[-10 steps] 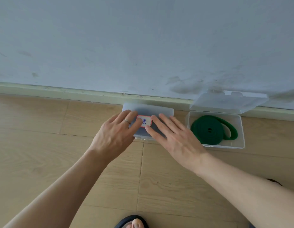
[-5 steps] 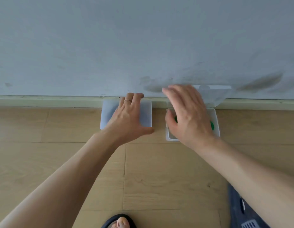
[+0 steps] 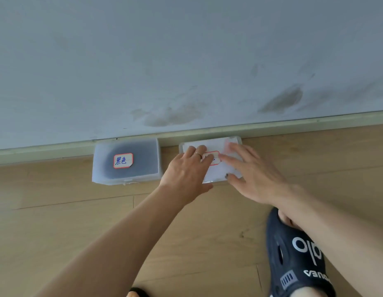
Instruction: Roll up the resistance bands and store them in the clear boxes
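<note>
Two clear plastic boxes sit on the wood floor against the skirting board. The left box (image 3: 126, 162) is closed, bears a red-framed label and shows a dark shape through its lid. The right box (image 3: 216, 150) is closed too, and both my hands lie flat on its lid. My left hand (image 3: 187, 174) covers the lid's left part, with straight fingers reaching the lid's label. My right hand (image 3: 249, 174) presses the right part, thumb at the front edge. The green band is hidden under the lid.
A stained grey wall (image 3: 186, 61) rises right behind the boxes. My foot in a dark blue clog (image 3: 297, 258) stands on the floor at the lower right, and the toes of my other foot (image 3: 137, 293) show at the bottom edge.
My left hand left the left box and joined my right hand on the right box. Its lid, open a second ago, is now down over the green band.
</note>
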{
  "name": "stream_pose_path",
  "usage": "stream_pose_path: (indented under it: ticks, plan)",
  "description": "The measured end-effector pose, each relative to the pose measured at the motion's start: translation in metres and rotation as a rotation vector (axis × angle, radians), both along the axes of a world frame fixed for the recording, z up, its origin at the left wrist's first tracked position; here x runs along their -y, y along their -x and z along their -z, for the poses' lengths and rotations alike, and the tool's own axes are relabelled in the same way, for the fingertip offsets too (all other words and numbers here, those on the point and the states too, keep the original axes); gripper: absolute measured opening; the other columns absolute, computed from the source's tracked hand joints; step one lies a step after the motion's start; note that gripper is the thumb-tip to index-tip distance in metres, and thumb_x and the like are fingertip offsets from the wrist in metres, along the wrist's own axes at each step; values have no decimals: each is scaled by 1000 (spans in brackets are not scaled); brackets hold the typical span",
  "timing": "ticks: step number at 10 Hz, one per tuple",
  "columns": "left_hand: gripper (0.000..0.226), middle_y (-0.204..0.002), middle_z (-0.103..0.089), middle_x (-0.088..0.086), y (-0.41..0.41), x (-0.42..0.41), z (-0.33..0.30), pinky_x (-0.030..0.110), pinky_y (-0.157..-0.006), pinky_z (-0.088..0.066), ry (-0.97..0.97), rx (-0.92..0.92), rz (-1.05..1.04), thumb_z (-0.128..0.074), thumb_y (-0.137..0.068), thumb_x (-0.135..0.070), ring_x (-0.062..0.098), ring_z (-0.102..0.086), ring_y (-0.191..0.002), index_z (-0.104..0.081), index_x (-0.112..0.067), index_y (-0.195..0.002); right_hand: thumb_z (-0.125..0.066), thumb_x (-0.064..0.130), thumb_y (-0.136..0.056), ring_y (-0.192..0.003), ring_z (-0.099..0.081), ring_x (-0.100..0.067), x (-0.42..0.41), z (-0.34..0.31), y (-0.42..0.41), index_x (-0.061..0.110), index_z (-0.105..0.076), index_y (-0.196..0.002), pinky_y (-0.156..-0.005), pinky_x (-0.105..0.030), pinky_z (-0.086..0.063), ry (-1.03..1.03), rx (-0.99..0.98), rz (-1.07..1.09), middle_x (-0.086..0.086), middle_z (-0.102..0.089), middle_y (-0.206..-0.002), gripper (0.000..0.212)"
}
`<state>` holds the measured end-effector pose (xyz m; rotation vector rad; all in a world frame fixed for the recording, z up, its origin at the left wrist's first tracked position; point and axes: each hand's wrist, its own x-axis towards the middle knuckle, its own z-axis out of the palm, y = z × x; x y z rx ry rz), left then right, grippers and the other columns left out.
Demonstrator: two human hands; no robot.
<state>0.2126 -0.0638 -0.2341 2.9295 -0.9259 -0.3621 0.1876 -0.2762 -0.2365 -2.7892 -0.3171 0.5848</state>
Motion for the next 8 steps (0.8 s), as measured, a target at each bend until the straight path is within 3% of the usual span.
stream_pose_path:
  ticks: [1, 2, 3, 4, 5, 6, 7, 8]
  plan:
    - [76, -154, -43, 8, 8, 2, 21, 35, -101, -48, -144, 174, 38, -66, -92, -54, 28, -48, -135, -38, -17, -152, -46, 49, -104, -157, 18, -9, 6, 10, 10, 51, -2, -162, -115, -36, -35, 89, -5, -72, 12, 17, -172, 73]
    - [81, -144, -55, 9, 9, -2, 29, 32, -92, -53, -189, 275, 120, -76, -83, -57, 27, -59, -122, -49, -13, -145, -53, 42, -104, -159, 16, -15, 5, 21, 15, 46, 1, -163, -108, -38, -47, 114, 92, -93, 4, 16, -174, 80]
    - [80, -140, -59, 9, 8, -3, 29, 30, -87, -55, -205, 325, 142, -81, -78, -55, 24, -63, -115, -55, -12, -141, -71, 18, -95, -160, -8, -24, 2, 33, 18, 33, -24, -164, -82, -41, -63, 61, 177, -56, -6, -11, -174, 85]
    - [78, -136, -61, 10, 1, -11, 27, 34, -85, -58, -142, 295, 68, -88, -74, -44, 25, -64, -111, -58, -10, -138, -83, -2, -80, -157, -23, -30, -4, 44, 9, 22, -39, -158, -66, -40, -65, 32, 251, -37, -14, -27, -167, 93]
    - [77, -127, -66, 7, -6, -23, 29, 35, -77, -59, -110, 298, 30, -92, -67, -42, 25, -66, -103, -63, -10, -132, -76, -2, -87, -160, -12, -28, -16, 47, -4, 22, -36, -160, -73, -42, -64, 13, 240, -88, -12, -17, -171, 87]
    - [79, -125, -66, 4, -6, -25, 27, 34, -74, -59, -120, 230, 13, -93, -64, -44, 24, -66, -103, -65, -13, -131, -62, -6, -95, -161, 10, -22, -19, 41, -8, 28, -18, -166, -92, -39, -60, 33, 180, -110, -4, 8, -174, 90]
    - [78, -133, -58, -3, -3, -17, 15, 31, -77, -57, -64, 121, -50, -88, -71, -49, 20, -60, -115, -58, -22, -138, -54, -3, -98, -160, 14, -20, -21, 21, -12, 34, -9, -166, -117, -37, -40, 47, 84, -135, 0, 16, -173, 89]
    - [77, -151, -36, -8, -5, -16, -14, 34, -96, -49, 144, -75, -224, -71, -88, -58, 17, -44, -135, -37, -31, -151, -57, 7, -96, -156, -19, -29, -14, -22, -25, 28, -27, -163, -120, -40, -31, 45, 119, -158, -7, -18, -169, 76]
